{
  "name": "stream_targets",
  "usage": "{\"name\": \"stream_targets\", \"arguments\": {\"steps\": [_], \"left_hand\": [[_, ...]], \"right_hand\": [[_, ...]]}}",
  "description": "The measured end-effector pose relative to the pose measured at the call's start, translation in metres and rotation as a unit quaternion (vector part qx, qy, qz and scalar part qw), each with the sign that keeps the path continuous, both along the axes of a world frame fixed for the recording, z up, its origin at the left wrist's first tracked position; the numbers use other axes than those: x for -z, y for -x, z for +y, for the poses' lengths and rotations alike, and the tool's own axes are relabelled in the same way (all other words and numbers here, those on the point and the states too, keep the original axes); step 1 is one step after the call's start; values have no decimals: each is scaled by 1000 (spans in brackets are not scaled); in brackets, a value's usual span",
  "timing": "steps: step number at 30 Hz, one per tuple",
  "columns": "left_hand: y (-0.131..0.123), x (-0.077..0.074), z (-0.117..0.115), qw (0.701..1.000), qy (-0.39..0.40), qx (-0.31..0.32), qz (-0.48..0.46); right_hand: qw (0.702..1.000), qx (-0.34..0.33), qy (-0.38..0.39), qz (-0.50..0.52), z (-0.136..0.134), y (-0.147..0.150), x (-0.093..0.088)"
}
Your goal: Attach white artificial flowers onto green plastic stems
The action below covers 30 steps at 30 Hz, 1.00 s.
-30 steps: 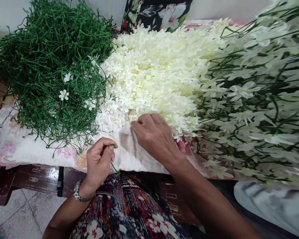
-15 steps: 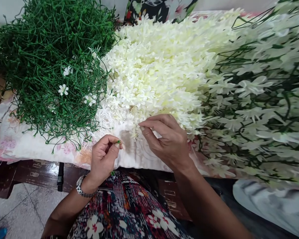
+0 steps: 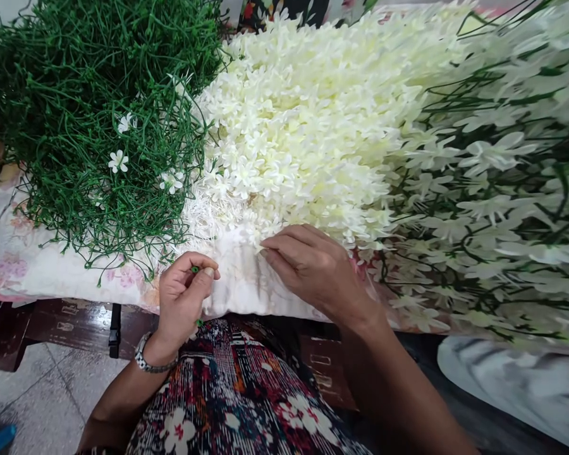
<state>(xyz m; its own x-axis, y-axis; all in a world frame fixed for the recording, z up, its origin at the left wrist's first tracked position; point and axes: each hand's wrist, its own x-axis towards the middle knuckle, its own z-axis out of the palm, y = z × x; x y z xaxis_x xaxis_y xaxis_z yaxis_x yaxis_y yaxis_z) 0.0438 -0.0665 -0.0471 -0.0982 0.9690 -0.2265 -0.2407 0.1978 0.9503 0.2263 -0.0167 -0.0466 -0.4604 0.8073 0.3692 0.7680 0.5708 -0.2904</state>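
Note:
My left hand (image 3: 183,297) pinches a thin green plastic stem (image 3: 195,270) between thumb and forefinger, just over the near edge of a floral cloth (image 3: 52,272). My right hand (image 3: 313,265) rests on the cloth with its fingertips pressed together at the near edge of a big heap of loose cream-white artificial flowers (image 3: 303,126); whether a flower sits between the fingers is hidden. A heap of bare green stems (image 3: 85,114) lies to the left, with a few white blossoms on it.
A mass of finished green sprays bearing white flowers (image 3: 493,177) fills the right side. A dark wooden table edge (image 3: 66,322) shows under the cloth. My patterned clothing (image 3: 246,392) covers the lap, and grey tiled floor (image 3: 33,398) lies lower left.
My right hand lifted off the cloth, then came back down with fingertips at the flower heap's edge. My left hand shifted slightly left, still pinching the stem.

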Motion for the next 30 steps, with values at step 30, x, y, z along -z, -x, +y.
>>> {"name": "stream_targets", "arguments": {"steps": [30], "left_hand": [[17, -6, -9, 992, 11, 5, 127]], "right_hand": [[983, -121, 92, 99, 9, 38, -21]]}}
